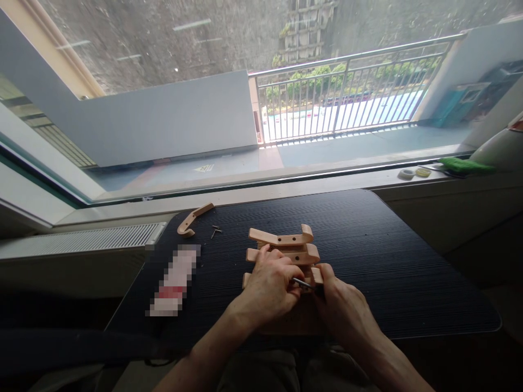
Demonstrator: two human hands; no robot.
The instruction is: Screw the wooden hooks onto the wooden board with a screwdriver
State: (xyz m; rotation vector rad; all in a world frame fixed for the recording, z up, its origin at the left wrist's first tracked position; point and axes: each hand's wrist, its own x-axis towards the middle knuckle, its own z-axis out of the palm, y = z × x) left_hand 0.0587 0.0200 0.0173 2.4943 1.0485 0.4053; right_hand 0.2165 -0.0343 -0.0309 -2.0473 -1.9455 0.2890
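Note:
Three light wooden hook pieces lie side by side in a stack of wood in front of me: the far hook (280, 238), the middle hook (300, 255) and the near hook (316, 276). Dark holes show in the far two. Across the near hook runs a thin metal shaft, apparently a screwdriver (302, 283). My left hand (272, 280) lies over the left part of the hooks, its thumb and forefinger closed round the shaft's left end; the tip is hidden. My right hand (341, 296) is closed at the shaft's dark right end, beside the near hook's upturned tip.
On the dark table (368, 234) a loose wooden hook (190, 223) lies at the far left, with several small screws (216, 231) beside it. Nearer stands a blurred-out flat item (175, 280). Tape rolls (414, 173) and a green cloth-like item (468, 165) rest on the windowsill.

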